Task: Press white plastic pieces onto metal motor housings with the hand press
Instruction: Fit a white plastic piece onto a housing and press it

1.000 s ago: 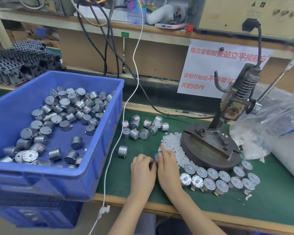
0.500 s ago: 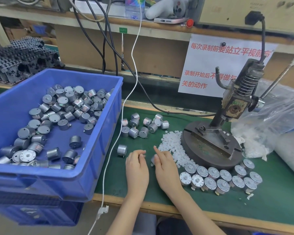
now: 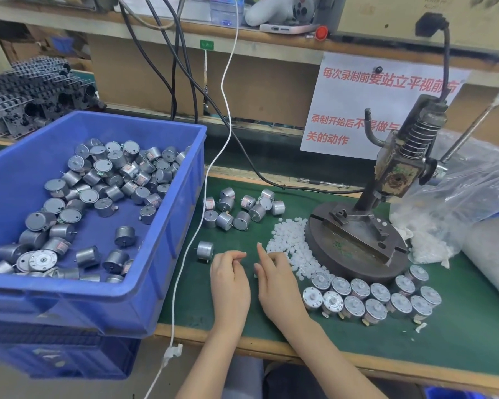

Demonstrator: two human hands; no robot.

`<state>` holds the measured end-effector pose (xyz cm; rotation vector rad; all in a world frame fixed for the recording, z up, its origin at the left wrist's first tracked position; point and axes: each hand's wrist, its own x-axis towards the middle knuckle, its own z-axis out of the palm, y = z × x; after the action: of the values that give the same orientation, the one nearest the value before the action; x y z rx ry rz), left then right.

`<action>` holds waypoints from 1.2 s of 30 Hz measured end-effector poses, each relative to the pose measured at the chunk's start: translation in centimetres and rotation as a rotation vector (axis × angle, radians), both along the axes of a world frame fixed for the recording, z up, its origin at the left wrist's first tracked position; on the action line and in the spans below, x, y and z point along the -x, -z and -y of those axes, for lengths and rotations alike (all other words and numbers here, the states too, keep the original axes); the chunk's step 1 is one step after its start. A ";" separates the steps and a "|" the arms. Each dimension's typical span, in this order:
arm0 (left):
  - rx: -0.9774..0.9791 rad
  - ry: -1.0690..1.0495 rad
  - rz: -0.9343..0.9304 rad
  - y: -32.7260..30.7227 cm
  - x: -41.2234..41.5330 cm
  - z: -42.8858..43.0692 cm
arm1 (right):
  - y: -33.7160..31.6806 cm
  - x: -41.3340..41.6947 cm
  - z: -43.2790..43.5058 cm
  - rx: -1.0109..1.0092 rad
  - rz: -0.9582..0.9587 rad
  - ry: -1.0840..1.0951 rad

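Note:
My left hand (image 3: 229,280) rests on the green mat (image 3: 458,335) with its fingers curled and its fingertips drawn together; whether they pinch anything is hidden. My right hand (image 3: 277,283) lies beside it with the index finger stretched out. Its thumb and other fingers curl round a small motor housing (image 3: 255,274), of which only a pale sliver shows. A pile of white plastic pieces (image 3: 291,243) lies just past the right hand. The hand press (image 3: 357,246) stands behind that pile. One loose motor (image 3: 205,250) lies left of my left hand.
A blue bin (image 3: 170,226) with several motors fills the left. Several loose motors (image 3: 242,210) lie at the mat's back. Finished motors (image 3: 369,298) stand in rows before the press base. A clear bag of white pieces (image 3: 444,226) sits right. A white cable (image 3: 185,254) hangs across the mat.
My hands were pressed together around a motor and have drawn apart. The left hand moved left, and the motor stays tucked under the right hand's fingers.

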<state>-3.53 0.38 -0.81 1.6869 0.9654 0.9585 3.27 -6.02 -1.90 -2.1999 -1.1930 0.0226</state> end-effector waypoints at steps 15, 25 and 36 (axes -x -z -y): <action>-0.003 0.010 -0.018 0.2 0.1 -0.1 | 0.3 0.6 -0.8 0.119 0.183 -0.062; 0.005 0.322 -0.015 0.4 0.0 -0.1 | -0.6 0.1 -0.3 -0.139 -0.280 0.090; -0.089 0.331 -0.043 0.5 -0.1 0.1 | -2.7 -0.3 -0.4 -0.260 -0.850 0.177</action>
<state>-3.39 0.28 -1.34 1.8767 0.6506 0.7553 3.53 -5.65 0.79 -1.7485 -0.4861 0.6249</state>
